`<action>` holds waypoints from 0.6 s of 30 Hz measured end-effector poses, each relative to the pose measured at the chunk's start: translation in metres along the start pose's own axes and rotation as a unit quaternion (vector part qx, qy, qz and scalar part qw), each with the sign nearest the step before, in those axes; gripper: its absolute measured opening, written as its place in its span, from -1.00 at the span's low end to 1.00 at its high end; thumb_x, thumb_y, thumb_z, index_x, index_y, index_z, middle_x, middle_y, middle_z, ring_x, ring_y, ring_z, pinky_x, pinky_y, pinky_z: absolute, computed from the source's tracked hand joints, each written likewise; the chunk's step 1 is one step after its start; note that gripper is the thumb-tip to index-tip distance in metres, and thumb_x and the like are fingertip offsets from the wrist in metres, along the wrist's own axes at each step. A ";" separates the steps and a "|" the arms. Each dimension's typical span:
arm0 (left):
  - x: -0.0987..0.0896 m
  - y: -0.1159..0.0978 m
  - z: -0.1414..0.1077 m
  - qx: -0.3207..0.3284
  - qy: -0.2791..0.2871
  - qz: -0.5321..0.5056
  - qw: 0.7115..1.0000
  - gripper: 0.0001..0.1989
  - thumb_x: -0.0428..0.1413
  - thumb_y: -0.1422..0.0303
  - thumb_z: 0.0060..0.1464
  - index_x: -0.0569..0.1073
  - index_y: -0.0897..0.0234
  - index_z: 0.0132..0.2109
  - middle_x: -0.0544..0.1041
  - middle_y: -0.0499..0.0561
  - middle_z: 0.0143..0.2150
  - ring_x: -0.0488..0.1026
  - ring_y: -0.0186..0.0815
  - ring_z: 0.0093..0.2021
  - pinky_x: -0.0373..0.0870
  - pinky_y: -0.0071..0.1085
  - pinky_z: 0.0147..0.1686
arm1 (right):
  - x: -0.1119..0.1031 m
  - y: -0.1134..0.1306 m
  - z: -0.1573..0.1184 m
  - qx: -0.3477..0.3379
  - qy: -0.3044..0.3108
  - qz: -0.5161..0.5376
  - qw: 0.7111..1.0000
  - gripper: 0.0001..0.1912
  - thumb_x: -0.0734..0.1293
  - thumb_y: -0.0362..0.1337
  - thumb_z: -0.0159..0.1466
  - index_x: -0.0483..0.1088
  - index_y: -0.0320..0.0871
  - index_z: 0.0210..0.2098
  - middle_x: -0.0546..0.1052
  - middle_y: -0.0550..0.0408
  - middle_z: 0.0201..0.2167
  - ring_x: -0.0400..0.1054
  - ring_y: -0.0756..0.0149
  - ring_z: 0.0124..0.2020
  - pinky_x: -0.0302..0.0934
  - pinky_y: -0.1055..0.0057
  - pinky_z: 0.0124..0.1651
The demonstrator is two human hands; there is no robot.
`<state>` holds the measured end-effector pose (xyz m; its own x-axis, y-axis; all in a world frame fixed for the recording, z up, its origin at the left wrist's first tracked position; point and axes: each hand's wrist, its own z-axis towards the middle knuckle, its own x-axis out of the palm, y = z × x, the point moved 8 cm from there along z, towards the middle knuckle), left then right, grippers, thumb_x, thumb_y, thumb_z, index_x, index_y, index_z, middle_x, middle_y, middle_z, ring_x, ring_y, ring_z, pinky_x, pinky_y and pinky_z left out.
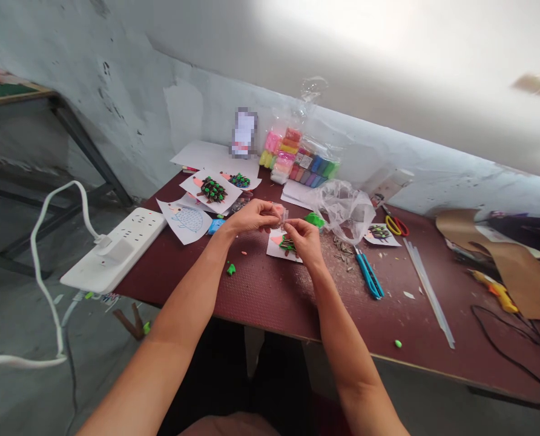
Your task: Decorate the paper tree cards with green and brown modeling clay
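Observation:
Above the table, my left hand [254,216] is closed in a pinch at a small clear plastic packet [279,212] with something pink in it, likely clay. My right hand [304,239] pinches the packet's other side with thumb and forefinger. Under the hands lies a white card [274,252] bearing a hedgehog [286,243] with a pink face, green clay and dark seed-like spines, partly covered by my right hand. Green clay [314,219] sits just behind the right hand. A blue clay piece [216,226] rests left of the left hand.
Finished-looking hedgehog cards [212,189] and a blue hedgehog drawing [188,219] lie left. Behind are clay packs [304,160] and a crumpled plastic bag [346,209]. Blue-handled pliers [368,274], scissors [396,225], glue sticks [428,290] and a yellow glue gun [497,290] lie right; a power strip [115,249] overhangs left.

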<state>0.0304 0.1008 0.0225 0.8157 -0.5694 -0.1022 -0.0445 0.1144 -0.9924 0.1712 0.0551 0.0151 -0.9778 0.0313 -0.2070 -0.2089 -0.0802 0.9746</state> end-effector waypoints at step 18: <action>0.006 -0.014 -0.006 0.026 0.008 -0.009 1.000 -0.77 0.27 0.24 0.05 0.50 0.36 -0.35 0.51 -0.03 -0.46 0.42 -0.45 -0.47 0.25 -0.54 -0.50 | 0.001 0.005 -0.003 0.022 0.021 0.060 0.998 -0.48 0.54 0.17 -0.05 0.35 -0.13 -0.51 0.38 0.25 -0.63 0.17 0.50 -0.65 0.13 0.54 -0.68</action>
<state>0.0323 0.0912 0.0357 0.8064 -0.5851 -0.0861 0.0006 0.1463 -0.9892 0.1690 0.0512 0.0196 -0.9956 -0.0185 -0.0916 -0.0909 -0.0363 0.9952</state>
